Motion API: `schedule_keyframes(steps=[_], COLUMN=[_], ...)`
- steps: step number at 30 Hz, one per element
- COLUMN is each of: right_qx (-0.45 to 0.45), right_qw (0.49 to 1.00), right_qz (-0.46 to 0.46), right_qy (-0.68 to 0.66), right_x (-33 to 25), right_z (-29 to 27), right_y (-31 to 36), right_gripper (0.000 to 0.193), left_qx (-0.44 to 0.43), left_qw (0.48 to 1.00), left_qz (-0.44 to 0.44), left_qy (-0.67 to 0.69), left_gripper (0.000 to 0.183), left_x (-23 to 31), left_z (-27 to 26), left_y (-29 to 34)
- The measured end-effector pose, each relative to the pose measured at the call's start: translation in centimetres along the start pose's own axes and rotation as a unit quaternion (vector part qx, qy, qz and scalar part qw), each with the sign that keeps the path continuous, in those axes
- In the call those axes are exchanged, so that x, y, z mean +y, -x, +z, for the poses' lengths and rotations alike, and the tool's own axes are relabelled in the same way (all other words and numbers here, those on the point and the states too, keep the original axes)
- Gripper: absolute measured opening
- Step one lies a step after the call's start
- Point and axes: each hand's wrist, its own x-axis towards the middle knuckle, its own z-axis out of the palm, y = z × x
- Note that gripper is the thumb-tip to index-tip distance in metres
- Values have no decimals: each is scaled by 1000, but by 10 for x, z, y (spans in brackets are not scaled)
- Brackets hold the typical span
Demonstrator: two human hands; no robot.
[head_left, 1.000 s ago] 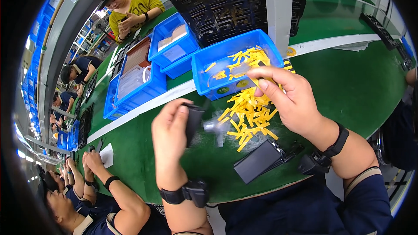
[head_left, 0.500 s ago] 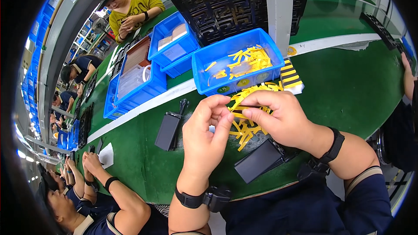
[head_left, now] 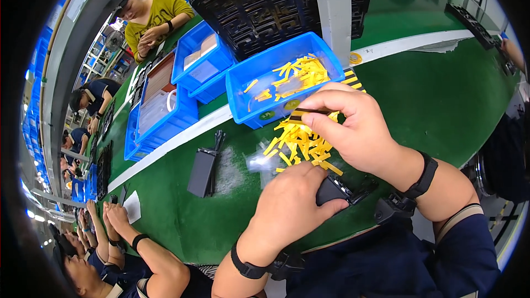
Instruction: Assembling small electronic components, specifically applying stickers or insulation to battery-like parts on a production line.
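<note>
The green desk (head_left: pixel 408 94) carried a blue bin (head_left: pixel 243 107). The left hand (head_left: pixel 292 201) had just parted from the right and come down over the black block (head_left: pixel 331 189) lying nearby — whether its fingers gripped, I couldn't tell — leaving the right hand (head_left: pixel 353 124) working alone, fingers clamped on a dark-banded strip (head_left: pixel 301 115) above loose yellow strips (head_left: pixel 301 143).

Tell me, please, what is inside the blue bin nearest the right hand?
Inside the blue bin, loose yellow strips lie mostly heaped toward the right, with a few at left. Anything under the heap is covered and cannot be seen.
</note>
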Motion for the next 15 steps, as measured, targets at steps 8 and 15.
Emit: schedule_keyframes(steps=[8, 15], right_qx=[-2, -10], right_qw=[1000, 997], right_qz=[-7, -68], right_qy=[6, 32], right_x=[1, 1], right_z=[1, 3], right_y=[8, 8], right_gripper=[10, 8], left_qx=[105, 130], left_qw=[865, 854], left_qz=[-138, -139], left_qy=[470, 484], left_gripper=[17, 19], left_x=[-29, -23], left_z=[-3, -9], left_y=[-4, -1])
